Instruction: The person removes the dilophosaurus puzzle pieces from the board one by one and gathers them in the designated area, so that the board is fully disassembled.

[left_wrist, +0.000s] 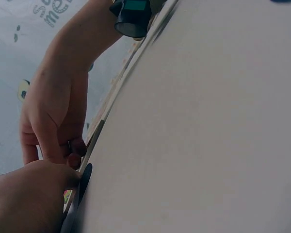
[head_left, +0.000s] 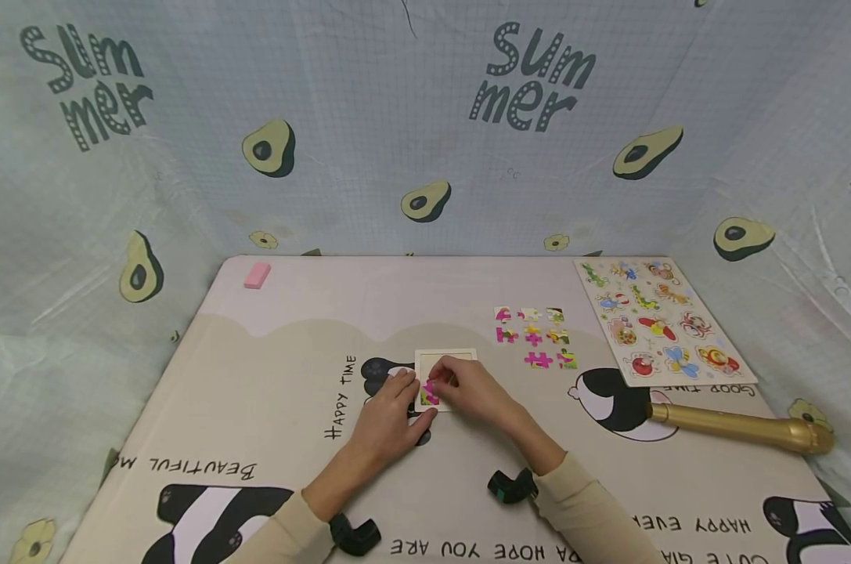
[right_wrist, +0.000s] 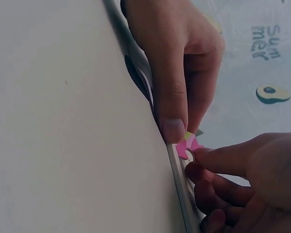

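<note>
A small pale puzzle tray (head_left: 460,354) lies on the table between both hands. One pink and green jigsaw piece (head_left: 430,394) is at its lower left corner; the right wrist view shows this piece slightly tilted. My right hand (head_left: 470,388) pinches the piece between thumb and index finger, which partly hide it. Along the tray's left and near edges rests my left hand (head_left: 390,415), fingers extended and thumb spread beside the corner. In the right wrist view the left thumb (right_wrist: 172,107) touches the tray's edge close to the piece.
Several loose jigsaw pieces (head_left: 533,337) lie in rows right of the tray. Farther right are a board of insect pictures (head_left: 668,321) and a gold-coloured rod (head_left: 742,427). A pink block (head_left: 257,276) sits at the far left. Printed fabric walls surround the table.
</note>
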Available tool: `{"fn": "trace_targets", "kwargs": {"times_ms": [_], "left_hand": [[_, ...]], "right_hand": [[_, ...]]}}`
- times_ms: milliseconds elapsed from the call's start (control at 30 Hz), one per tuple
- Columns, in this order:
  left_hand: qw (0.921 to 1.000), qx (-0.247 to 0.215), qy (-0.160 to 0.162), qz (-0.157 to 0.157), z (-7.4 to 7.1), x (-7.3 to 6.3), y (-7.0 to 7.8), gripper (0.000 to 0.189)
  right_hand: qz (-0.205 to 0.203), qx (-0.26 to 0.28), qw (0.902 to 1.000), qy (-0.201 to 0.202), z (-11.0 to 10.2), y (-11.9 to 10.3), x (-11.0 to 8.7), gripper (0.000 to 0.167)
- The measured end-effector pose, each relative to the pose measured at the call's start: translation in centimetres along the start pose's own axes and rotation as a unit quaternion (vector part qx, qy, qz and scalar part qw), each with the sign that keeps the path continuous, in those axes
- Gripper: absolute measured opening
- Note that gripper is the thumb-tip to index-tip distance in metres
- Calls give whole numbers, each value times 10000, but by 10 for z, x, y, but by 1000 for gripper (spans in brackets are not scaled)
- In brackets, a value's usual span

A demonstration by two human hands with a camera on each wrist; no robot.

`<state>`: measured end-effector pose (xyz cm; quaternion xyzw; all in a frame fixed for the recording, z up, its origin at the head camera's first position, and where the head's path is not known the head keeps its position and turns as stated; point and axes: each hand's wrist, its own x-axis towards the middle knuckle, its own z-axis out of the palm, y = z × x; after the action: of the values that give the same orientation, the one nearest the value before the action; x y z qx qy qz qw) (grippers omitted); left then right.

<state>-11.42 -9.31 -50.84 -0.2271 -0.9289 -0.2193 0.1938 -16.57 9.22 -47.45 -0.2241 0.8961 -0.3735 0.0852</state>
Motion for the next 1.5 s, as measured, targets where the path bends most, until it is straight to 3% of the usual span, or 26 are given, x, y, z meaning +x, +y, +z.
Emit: {"fn": "trace_targets", "kwargs": {"times_ms": [200,467,800,1067,1500], "left_hand": [[10000,37,7,-11,0,0,1,47],[9999,119,-89,-52,0,0,2,49],[9998,173,-106,-16,1,1,1,50],[9999,140,-88,-39,2,0,2,49],[9999,122,-89,-68,2,0,3,48]], "right_hand": [[37,108,9999,76,-4,1,0,7],[475,206,9983,282,-20,5,1,10],[658,168,9955,656,-46,23,0,15],[1075,203,9903,855,-64,39,-2,17],[1220,56,9864,1096,-90,64,-8,20]]}}
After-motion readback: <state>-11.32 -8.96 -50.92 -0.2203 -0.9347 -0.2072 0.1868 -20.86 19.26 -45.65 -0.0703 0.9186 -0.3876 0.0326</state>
